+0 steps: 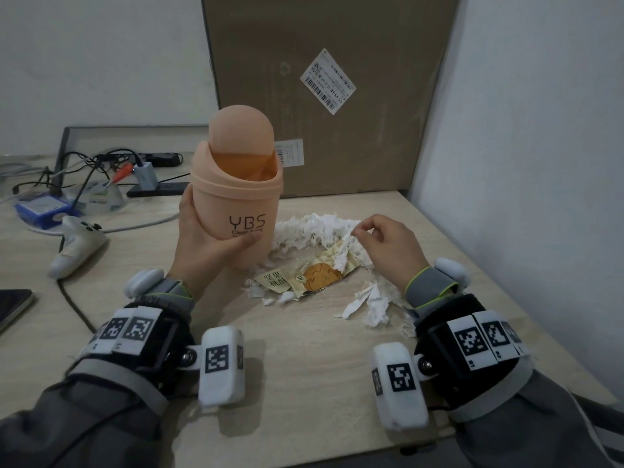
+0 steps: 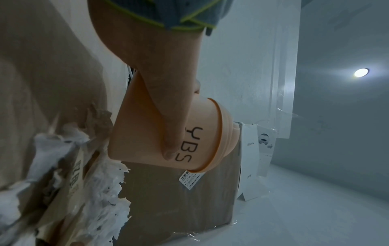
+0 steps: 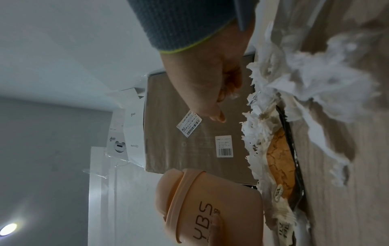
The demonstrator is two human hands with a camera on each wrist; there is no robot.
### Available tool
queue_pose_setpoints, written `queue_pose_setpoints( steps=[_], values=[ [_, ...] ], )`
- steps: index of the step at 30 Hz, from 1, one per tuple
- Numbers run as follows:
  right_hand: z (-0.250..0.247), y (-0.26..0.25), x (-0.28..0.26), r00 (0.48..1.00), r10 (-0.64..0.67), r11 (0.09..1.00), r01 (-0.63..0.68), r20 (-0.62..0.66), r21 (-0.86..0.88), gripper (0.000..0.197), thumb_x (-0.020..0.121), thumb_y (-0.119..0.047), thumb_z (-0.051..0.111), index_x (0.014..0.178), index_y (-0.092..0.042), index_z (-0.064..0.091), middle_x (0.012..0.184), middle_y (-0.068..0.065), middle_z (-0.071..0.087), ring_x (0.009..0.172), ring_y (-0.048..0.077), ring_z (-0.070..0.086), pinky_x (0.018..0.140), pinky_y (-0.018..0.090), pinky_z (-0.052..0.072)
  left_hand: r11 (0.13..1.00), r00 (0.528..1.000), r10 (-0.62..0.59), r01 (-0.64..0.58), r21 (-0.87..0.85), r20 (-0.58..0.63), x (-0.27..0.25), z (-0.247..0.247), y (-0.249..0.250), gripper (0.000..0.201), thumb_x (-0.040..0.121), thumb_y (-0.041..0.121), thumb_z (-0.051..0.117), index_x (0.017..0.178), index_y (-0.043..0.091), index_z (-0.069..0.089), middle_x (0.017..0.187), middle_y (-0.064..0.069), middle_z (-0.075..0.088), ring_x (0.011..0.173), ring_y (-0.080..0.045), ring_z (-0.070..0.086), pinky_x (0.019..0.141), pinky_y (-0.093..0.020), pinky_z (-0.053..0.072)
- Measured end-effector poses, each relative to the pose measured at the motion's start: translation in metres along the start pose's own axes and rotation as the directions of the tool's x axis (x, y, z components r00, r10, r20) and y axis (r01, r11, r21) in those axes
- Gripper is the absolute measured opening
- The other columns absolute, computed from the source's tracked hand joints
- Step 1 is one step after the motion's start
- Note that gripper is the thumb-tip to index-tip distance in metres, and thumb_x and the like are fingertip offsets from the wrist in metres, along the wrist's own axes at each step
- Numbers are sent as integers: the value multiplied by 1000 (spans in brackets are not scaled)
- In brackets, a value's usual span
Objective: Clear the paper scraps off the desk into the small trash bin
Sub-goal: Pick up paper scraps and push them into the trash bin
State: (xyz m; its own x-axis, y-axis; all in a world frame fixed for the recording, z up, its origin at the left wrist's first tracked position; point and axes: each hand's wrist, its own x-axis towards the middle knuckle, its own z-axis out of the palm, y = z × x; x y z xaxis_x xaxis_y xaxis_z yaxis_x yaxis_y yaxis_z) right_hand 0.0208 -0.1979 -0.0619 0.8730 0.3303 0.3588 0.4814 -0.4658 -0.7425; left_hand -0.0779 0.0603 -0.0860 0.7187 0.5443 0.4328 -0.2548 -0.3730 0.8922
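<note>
My left hand (image 1: 211, 239) grips the peach swing-lid trash bin (image 1: 236, 187), held just above the desk with its flap tilted open. The left wrist view shows my thumb (image 2: 168, 148) across the bin (image 2: 202, 143) beside its "YBS" lettering. To the bin's right lies a heap of white paper scraps (image 1: 317, 228) around a yellow cookie wrapper (image 1: 314, 276). My right hand (image 1: 358, 233) hovers over the heap and pinches a white paper strip (image 1: 341, 258) that hangs down. From the right wrist, my right hand (image 3: 219, 99) shows curled fingers near the scraps (image 3: 258, 133).
More scraps (image 1: 371, 304) lie near my right wrist. A big cardboard box (image 1: 320, 96) stands behind the heap, with a wall to the right. Cables and chargers (image 1: 101, 170), a white controller (image 1: 74, 244) and a phone (image 1: 13, 305) sit on the desk's (image 1: 304, 366) left.
</note>
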Motion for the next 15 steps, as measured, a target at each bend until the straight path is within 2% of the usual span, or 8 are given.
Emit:
queue_pose_setpoints(
  steps=[3,6,8,10,11,12,15],
  values=[
    [-1,0,0,999,-39,996,41,-26,82,21,97,-13,41,101,-15,62,74,-3,55,63,8,46,53,8,34,999,999,32,-32,31,15,0,1,1,119,63,18,97,151,38,19,146,1,46,118,-3,53,85,-22,49],
    [-1,-1,-1,999,-37,993,40,-28,113,27,97,-8,35,113,-16,55,102,2,56,81,7,49,65,4,34,997,997,65,-67,42,47,0,1,1,118,57,26,98,144,45,21,142,5,47,123,-7,53,90,-30,53],
    [-1,-3,-1,999,-22,985,29,-44,167,26,96,-5,37,118,-13,48,111,1,52,79,-6,52,66,0,36,994,994,81,-85,62,69,-1,1,4,118,55,29,99,142,50,22,140,7,48,127,-12,54,96,-40,54],
    [0,-5,0,995,-36,966,58,-90,253,23,94,-2,43,116,-10,45,114,-2,52,76,-21,53,69,-3,37,991,990,102,-109,79,93,-2,2,8,117,47,43,96,137,58,23,136,17,48,127,-10,53,97,-40,53],
    [0,-5,1,992,-41,953,76,-123,295,22,93,-3,49,113,-11,45,114,-3,54,77,-21,54,73,1,40,988,988,113,-123,90,105,-3,2,10,116,45,50,92,136,61,22,134,23,46,127,-8,52,98,-38,52],
    [0,-5,2,987,-33,937,85,-158,339,22,91,-5,55,109,-13,46,112,-4,57,79,-16,57,77,8,45,986,986,118,-130,107,115,-4,3,12,116,45,53,89,138,60,20,134,25,45,127,-8,51,99,-38,51],
    [-2,-7,4,975,29,882,79,-220,464,16,84,-8,68,93,-17,57,96,-6,66,78,-1,63,74,22,54,979,983,122,-142,143,137,-4,3,13,124,47,54,89,147,51,17,140,15,44,132,-14,49,105,-47,52]
  ],
)
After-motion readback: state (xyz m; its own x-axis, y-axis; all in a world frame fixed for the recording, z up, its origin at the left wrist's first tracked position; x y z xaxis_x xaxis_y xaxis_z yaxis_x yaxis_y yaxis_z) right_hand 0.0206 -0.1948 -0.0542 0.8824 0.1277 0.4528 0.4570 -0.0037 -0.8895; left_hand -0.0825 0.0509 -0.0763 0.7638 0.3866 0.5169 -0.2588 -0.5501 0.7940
